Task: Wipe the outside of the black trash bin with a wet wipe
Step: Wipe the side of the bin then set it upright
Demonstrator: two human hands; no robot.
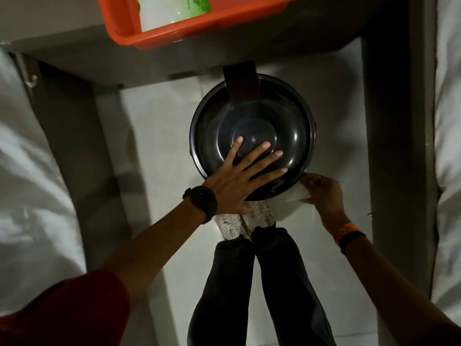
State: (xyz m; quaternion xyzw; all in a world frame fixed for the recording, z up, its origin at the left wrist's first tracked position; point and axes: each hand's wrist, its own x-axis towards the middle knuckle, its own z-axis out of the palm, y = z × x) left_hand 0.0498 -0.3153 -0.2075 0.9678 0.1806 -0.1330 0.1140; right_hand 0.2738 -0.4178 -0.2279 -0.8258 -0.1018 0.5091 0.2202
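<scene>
Nearest to you, your dark trouser legs and white shoes [245, 218] stand right against the near side of the black trash bin [294, 136], toes tucked under its edge. The bin sits on the pale floor [162, 146], and everything gets placed from it. Your left hand [239, 178] lies flat on the bin's domed lid, grip apart, fingers [262, 148] splayed over the centre ring: a steadying press, not a grab. At the bin's near-right flank, your right hand [321, 193] has its grip pinched shut on the wet wipe [298, 193], the white sheet pressed against the outer wall just below the rim.

That glossy plastic looks light and slick, so the bin could skate or turn under a sideways rub; keep weight on the lid, and work round the wall. The wipe is limp and will bunch, so hold it flat under the fingers.

Beyond the bin, its hinge tab [240, 81] points away from you. Farther still, an orange tray [129, 26] with a green-and-white pack [172, 8] sits on a grey ledge.
</scene>
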